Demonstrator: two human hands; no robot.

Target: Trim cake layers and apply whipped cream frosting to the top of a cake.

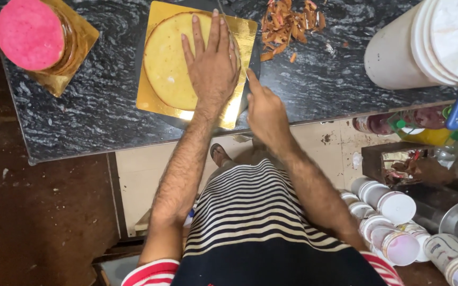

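A round pale yellow sponge cake layer (168, 61) lies on a square gold board (152, 100) on the black stone counter (102, 100). My left hand (211, 61) rests flat on the cake's right half, fingers spread and pointing away from me. My right hand (263, 114) sits at the board's right edge, fingers closed around a knife (238, 53) whose thin blade runs along the cake's right side, mostly hidden by my left hand.
A pink-topped layered cake (30, 34) on a gold board sits at the far left. Brown cake trimmings (287, 24) lie behind the board. White buckets (425, 42) stand at the right, with several small tubs (393, 212) lower down beside the counter.
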